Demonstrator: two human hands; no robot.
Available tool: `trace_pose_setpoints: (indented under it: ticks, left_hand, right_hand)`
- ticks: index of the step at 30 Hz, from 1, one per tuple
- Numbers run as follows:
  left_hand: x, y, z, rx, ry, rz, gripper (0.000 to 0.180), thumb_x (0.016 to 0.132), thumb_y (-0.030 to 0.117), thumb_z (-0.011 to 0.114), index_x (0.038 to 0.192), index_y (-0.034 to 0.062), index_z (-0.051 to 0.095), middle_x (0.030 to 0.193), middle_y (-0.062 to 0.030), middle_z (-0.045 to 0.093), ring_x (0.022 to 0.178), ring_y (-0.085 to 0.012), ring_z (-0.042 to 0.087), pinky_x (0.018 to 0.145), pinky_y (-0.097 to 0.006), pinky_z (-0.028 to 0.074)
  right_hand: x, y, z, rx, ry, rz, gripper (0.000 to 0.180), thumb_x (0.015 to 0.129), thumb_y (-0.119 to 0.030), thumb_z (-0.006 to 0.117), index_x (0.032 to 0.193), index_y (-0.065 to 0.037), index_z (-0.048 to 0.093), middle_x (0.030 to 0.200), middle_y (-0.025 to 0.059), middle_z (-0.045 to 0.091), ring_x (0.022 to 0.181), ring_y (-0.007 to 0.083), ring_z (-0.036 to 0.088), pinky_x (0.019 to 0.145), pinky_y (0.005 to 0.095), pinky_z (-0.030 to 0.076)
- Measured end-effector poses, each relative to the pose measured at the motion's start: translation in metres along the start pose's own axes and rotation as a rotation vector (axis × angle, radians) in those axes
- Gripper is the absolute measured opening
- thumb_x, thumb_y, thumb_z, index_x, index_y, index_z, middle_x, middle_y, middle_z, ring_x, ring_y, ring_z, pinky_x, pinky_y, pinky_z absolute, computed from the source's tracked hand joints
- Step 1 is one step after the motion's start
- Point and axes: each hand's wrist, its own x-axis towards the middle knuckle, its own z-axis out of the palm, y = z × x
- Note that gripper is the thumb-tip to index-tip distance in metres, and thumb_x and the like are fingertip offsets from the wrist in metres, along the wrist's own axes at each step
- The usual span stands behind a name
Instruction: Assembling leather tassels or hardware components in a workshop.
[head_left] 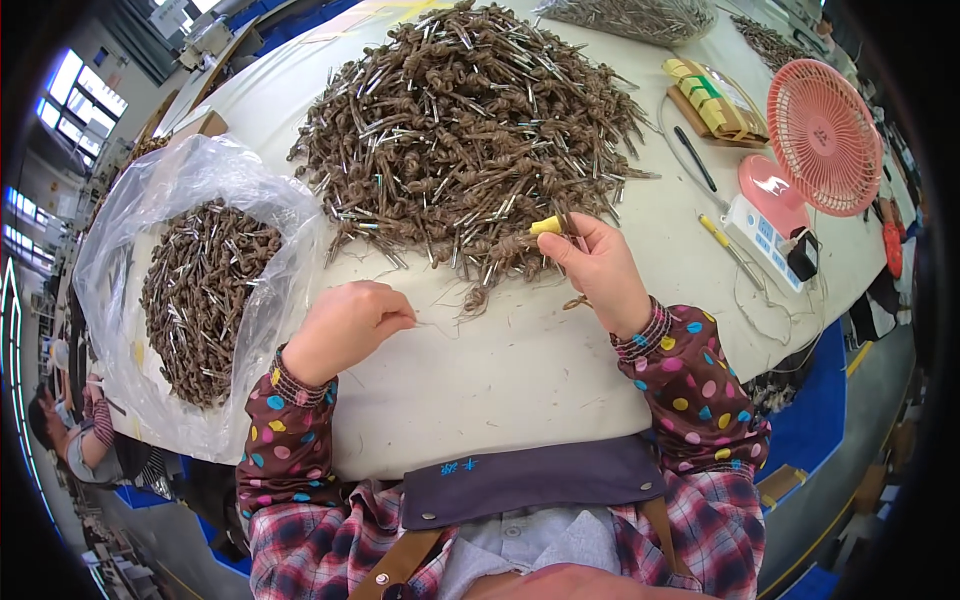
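Fingers of the right hand (600, 268) pinch a small yellow tool (546, 226) and a brown hair strand with a metal clip, closed tight on both at the near edge of the large heap of knotted brown hair bundles (470, 130). Fingers of the left hand (345, 325) are curled shut, their tips pinching a thin loose strand (440, 322) that runs rightward across the white table (520, 370). Just beyond the right fingertips the heap blocks most of the tabletop, metal clips sticking out all over it. Left of the left fingers lies a clear plastic bag (190, 180), open, with a smaller pile of the same bundles (200, 300) inside. Right of the right fingers, well apart, stands 1 pink desk fan (822, 135), with a white rectangular device (765, 240) at its base and a black pen (695, 158) nearby. Beyond the pen sits a flat tray of yellow and green packs (715, 100). At the table's far edge lies another clear bag of bundles (640, 18). Stray hairs litter the table between both hands.
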Motion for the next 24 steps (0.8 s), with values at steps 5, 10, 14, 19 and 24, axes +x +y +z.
trace_pose_setpoints:
  ticks: [5,10,14,19,24]
  left_hand:
    - [0.0,0.015,-0.004,0.364,0.326,0.067,0.03,0.077,0.016,0.07,0.105,0.0108,0.064,0.105,-0.0071,0.061,0.1,-0.0265,0.057,0.083,-0.038,0.044]
    - [0.036,0.043,0.018,0.234,0.635,0.27,0.027,0.076,0.013,0.071,0.101,0.0097,0.064,0.104,-0.0053,0.062,0.094,-0.0259,0.058,0.083,-0.037,0.045]
    - [0.046,0.044,0.033,0.317,0.771,0.384,0.024,0.074,0.01,0.073,0.096,0.0097,0.064,0.093,-0.0021,0.065,0.085,-0.022,0.06,0.085,-0.038,0.046]
    - [0.05,0.041,0.037,0.384,0.861,0.393,0.015,0.076,0.002,0.069,0.089,0.0066,0.063,0.087,-0.0012,0.065,0.076,-0.0226,0.063,0.082,-0.04,0.05]
    - [0.048,0.038,0.049,-0.044,0.751,0.188,0.008,0.086,0.0,0.057,0.094,0.0014,0.055,0.08,-0.006,0.064,0.07,-0.0221,0.066,0.069,-0.032,0.053]
  right_hand:
    - [0.001,0.014,0.005,-0.168,-0.035,-0.257,0.021,0.085,-0.013,0.068,0.102,0.0,0.064,0.083,-0.0026,0.062,0.07,0.0007,0.05,0.061,0.0164,0.039]
    - [-0.003,0.008,0.007,-0.08,-0.03,-0.057,0.02,0.086,-0.017,0.067,0.101,-0.003,0.065,0.073,-0.0065,0.056,0.059,-0.0011,0.042,0.051,0.0157,0.032]
    - [-0.004,0.005,0.007,0.058,-0.028,0.114,0.016,0.089,-0.015,0.063,0.103,-0.007,0.062,0.073,-0.007,0.055,0.044,-0.0029,0.028,0.039,0.0171,0.018]
    - [-0.006,0.005,0.012,0.138,-0.036,0.185,0.017,0.088,-0.021,0.065,0.098,-0.007,0.062,0.064,-0.0093,0.048,0.046,-0.0013,0.029,0.041,0.0178,0.02]
    - [-0.01,0.006,0.018,0.258,-0.069,0.298,0.016,0.087,-0.021,0.066,0.096,-0.008,0.061,0.067,-0.0091,0.05,0.045,-0.0014,0.025,0.04,0.0181,0.017]
